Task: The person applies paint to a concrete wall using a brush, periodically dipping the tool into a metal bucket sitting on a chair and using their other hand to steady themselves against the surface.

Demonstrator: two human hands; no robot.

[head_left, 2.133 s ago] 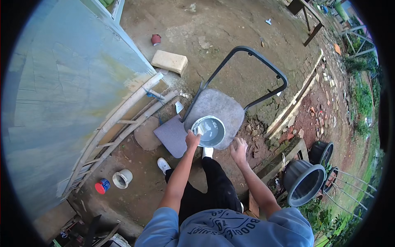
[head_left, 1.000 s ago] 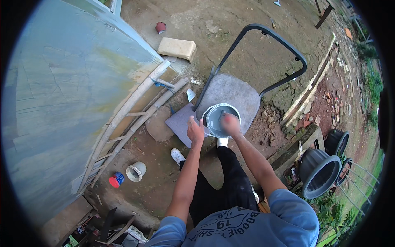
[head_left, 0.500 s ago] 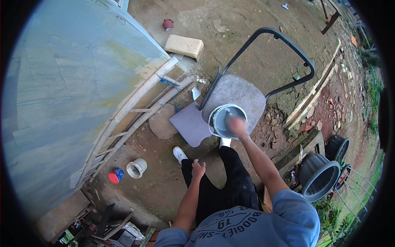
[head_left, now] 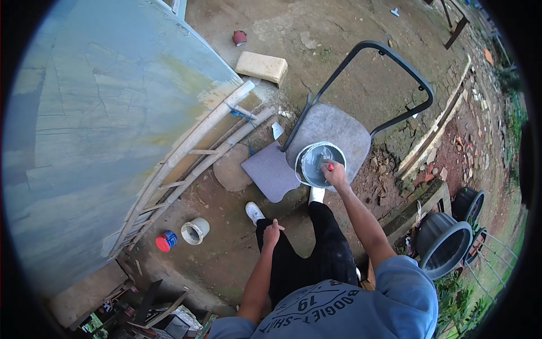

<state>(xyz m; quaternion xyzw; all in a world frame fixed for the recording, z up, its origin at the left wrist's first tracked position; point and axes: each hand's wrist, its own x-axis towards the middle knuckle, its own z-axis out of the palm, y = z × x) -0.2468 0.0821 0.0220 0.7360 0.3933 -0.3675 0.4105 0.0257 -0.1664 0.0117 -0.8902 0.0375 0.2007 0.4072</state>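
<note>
A white bucket (head_left: 298,164) of grey-blue paint stands on the worn grey seat (head_left: 339,121) of a chair with a black metal frame (head_left: 403,113). Over its mouth, my right hand (head_left: 334,174) is closed round the red handle of a paintbrush (head_left: 331,167). The brush head points down into the bucket, partly hidden by the hand. My left hand (head_left: 272,233) hangs by my left thigh, holding nothing, with its fingers loosely bent and apart.
A bamboo ladder (head_left: 186,152) leans along the painted wall (head_left: 113,124) at left. Beside it are a white pail (head_left: 195,231) and a red-lidded blue can (head_left: 166,241). A pale block (head_left: 262,66) lies farther off. Black plant pots (head_left: 446,246) stand at right.
My right hand, blurred before, now shows sharply with the brush over the bucket, shifted slightly within its mouth. The whole view has moved a little; my left hand stays by the thigh.
</note>
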